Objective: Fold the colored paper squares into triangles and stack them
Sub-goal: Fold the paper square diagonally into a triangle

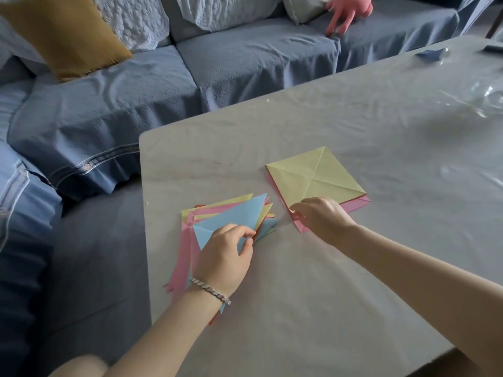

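1. Hands first, from the head view: the left hand [226, 251], with a bracelet [211, 291] on its wrist, rests on the blue triangle [234, 213]. Its thumb and forefinger are curled together at the right edge of this triangle, so it pinches the paper.
2. The right hand [321, 216] has curled fingers at the near corner of the yellow square [313, 172]. It seems to pinch this corner, but the fingers hide how many sheets they take.
3. The blue triangle lies on top of the stack of triangles [190, 213], a fan of pink, yellow and red pieces near the left edge of the table [299, 308]. Its long point shows away from the person and to the right.
4. The yellow square lies just to the right of the stack, apart from it, on a pink sheet [356, 204] that shows out at the near and right edges. It is turned like a diamond: 1 corner is toward the person, under the right hand, and the opposite corner is far.
5. 2 creases cross in the middle of the square. I judge that the next fold needs the near corner carried straight away from the person to the far corner, so the fold line would run left to right. The right hand is the nearer one for this; the left hand would have to cross over to press.
6. Behind the table is a blue sofa [217, 63], where another person's hand [345, 12] rests.
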### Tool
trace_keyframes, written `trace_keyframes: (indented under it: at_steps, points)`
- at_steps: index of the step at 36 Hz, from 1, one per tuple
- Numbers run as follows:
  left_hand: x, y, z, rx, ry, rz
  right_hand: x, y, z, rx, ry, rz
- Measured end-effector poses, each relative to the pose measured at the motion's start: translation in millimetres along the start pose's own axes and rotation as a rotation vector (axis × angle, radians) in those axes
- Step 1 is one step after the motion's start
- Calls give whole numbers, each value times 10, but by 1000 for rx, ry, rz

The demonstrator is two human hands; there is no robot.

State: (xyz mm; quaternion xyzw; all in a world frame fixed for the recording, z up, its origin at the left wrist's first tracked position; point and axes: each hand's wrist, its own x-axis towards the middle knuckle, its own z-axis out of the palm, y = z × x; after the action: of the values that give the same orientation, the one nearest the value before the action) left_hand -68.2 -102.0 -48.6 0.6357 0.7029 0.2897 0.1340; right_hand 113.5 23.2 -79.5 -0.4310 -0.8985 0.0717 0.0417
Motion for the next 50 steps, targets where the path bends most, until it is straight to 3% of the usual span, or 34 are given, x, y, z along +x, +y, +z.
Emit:
trace_keyframes:
  at_steps: [8, 18, 33, 36, 41, 43, 47, 50]
  points:
    - [-64, 44, 36, -21, -20, 3, -232, 53, -91, 129, 125, 67]
    - [-126, 86, 72, 2, -34, 14, -81, 209, -18, -59, -255, 58]
    - [-186, 214, 196, -36, -117, -26, -472, 120, 215, -192, 201, -172]
    - [-158, 292, 238, -166, -133, -168, -569, 56, 171, -154, 170, -181]
    - [18, 413, 384, -621, -207, -717, -905, -95, 185, -128, 201, -220]
    - [87, 473, 463, -800, -191, -844, -1029, -101, 204, -89, 213, -199]
    - [144, 645, 593, -837, -198, -905, -1201, -127, 235, -38, 178, -153]
    - [171, 741, 626, -668, -213, -880, -1259, -152, 262, -5, 178, -119]
